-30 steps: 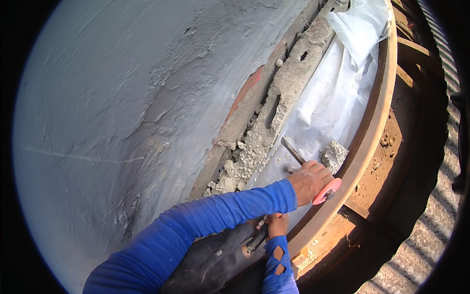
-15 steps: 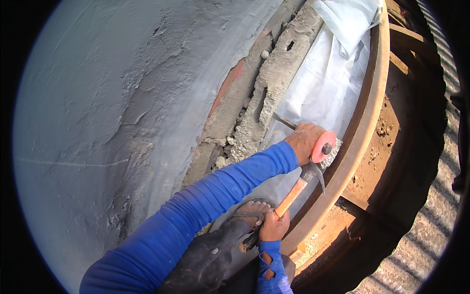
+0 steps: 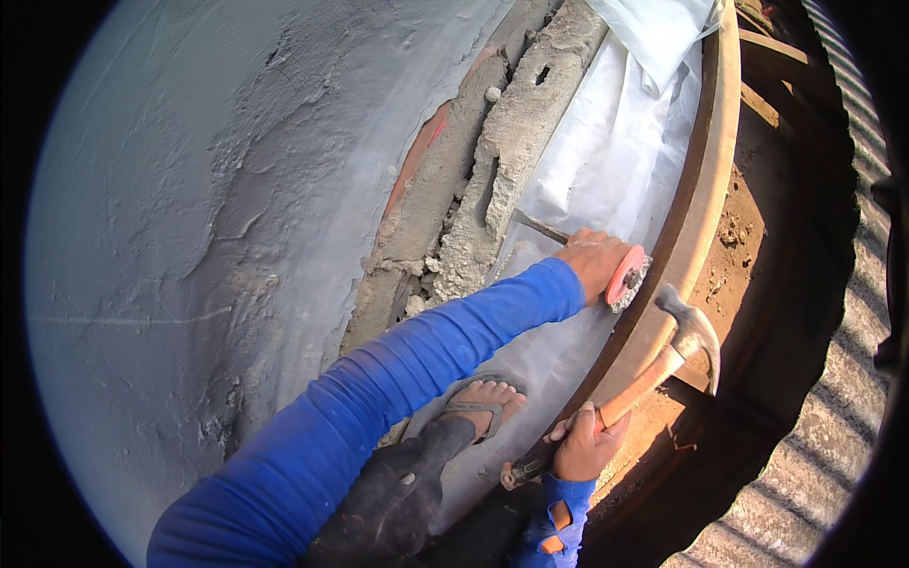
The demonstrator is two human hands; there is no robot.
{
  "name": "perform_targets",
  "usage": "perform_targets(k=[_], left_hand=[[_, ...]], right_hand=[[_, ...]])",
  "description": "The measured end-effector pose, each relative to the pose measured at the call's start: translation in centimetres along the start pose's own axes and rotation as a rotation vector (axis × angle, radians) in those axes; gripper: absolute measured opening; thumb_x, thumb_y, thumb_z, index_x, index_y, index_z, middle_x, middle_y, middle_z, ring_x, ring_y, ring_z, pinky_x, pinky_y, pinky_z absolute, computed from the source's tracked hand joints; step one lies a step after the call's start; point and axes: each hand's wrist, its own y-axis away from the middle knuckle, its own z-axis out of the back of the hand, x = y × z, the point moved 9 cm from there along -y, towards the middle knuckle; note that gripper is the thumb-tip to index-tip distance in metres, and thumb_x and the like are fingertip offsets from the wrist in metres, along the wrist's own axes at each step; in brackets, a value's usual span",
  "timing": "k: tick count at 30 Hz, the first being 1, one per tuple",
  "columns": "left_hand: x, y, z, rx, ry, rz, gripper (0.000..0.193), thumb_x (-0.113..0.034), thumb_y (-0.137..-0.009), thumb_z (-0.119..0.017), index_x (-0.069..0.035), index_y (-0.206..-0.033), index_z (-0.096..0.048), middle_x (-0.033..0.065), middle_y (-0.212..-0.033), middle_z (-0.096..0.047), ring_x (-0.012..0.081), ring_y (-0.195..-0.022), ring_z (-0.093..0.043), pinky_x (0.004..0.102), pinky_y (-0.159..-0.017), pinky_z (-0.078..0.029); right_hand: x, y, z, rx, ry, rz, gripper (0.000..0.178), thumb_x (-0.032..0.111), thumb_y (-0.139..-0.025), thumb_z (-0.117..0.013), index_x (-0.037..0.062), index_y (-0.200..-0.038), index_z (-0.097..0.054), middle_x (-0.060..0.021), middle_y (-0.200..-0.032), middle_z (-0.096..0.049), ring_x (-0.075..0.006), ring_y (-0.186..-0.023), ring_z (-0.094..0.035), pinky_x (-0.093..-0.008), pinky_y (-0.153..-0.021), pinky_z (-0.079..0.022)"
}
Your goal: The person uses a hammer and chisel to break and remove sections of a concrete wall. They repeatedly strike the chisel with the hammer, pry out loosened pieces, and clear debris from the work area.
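Observation:
My left hand [image 3: 593,261] is closed around a chisel [image 3: 542,225]. Its round red hand guard [image 3: 624,274] sits beside my thumb side, and the pointed end meets the side of the rough concrete ledge [image 3: 519,142]. In my right hand [image 3: 584,445] is a claw hammer [image 3: 646,382], gripped low on the wooden handle. The hammer's head [image 3: 694,331] is apart from the chisel, off to its right, over the wooden rim.
White plastic sheeting [image 3: 606,142] lies between the ledge and a curved wooden rim [image 3: 699,237]. A grey plastered wall [image 3: 161,218] rises at left. My sandalled foot [image 3: 481,407] stands on the sheet. Beyond the rim are timber framing and corrugated roofing [image 3: 824,417].
My right hand has swung the hammer away from the chisel, to the right and over the wooden rim. My left hand keeps the chisel against the concrete.

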Motion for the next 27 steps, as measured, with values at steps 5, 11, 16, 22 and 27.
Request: perform_targets(k=[5,11,16,22,27], left_hand=[[0.3,0.1,-1.6,0.150,-0.075,0.031,0.038,-0.006,-0.076,-0.065,-0.009,-0.113,-0.055,0.0109,-0.109,-0.059,0.0299,-0.107,-0.054,0.0411,-0.093,-0.038],[1.6,0.0,-1.3,0.103,-0.068,0.079,0.032,-0.008,-0.078,-0.062,-0.009,-0.110,-0.056,0.0117,-0.107,-0.061,0.0306,-0.105,-0.055,0.0424,-0.092,-0.038],[4.6,1.9,-1.4,0.244,-0.184,0.148,0.027,-0.013,-0.080,-0.061,-0.012,-0.107,-0.058,0.0110,-0.104,-0.062,0.0312,-0.104,-0.056,0.0433,-0.094,-0.039],[5.2,3.0,2.3,-0.107,-0.066,0.112,0.022,-0.015,-0.079,-0.063,-0.010,-0.101,-0.058,0.0106,-0.101,-0.062,0.0300,-0.101,-0.057,0.0425,-0.093,-0.039],[3.5,6.9,7.7,-0.407,-0.112,0.139,0.026,-0.014,-0.079,-0.063,-0.008,-0.103,-0.057,0.0094,-0.097,-0.059,0.0292,-0.096,-0.055,0.0423,-0.089,-0.039]], right_hand=[[-1.5,0.1,1.8,-0.180,-0.263,-0.144,0.013,0.005,-0.092,-0.050,0.0027,-0.102,-0.042,-0.0044,-0.063,-0.045,-0.0133,-0.042,-0.045,-0.0279,-0.041,-0.044],[-1.6,-0.6,0.8,-0.058,-0.152,-0.050,0.007,0.007,-0.092,-0.049,0.0051,-0.090,-0.042,-0.0036,-0.060,-0.044,-0.0127,-0.041,-0.046,-0.0279,-0.039,-0.044],[-2.9,-0.5,-0.9,0.030,-0.039,-0.202,0.008,0.003,-0.090,-0.050,0.0032,-0.094,-0.042,-0.0046,-0.063,-0.046,-0.0130,-0.042,-0.046,-0.0283,-0.040,-0.044],[1.2,-0.6,1.5,-0.157,-0.326,0.039,0.009,0.003,-0.091,-0.048,0.0062,-0.093,-0.040,-0.0039,-0.060,-0.042,-0.0155,-0.043,-0.047,-0.0299,-0.041,-0.047],[-1.2,0.2,-1.0,0.008,-0.185,-0.116,0.012,0.003,-0.090,-0.052,0.0054,-0.094,-0.040,-0.0051,-0.061,-0.045,-0.0150,-0.044,-0.048,-0.0302,-0.040,-0.046]])
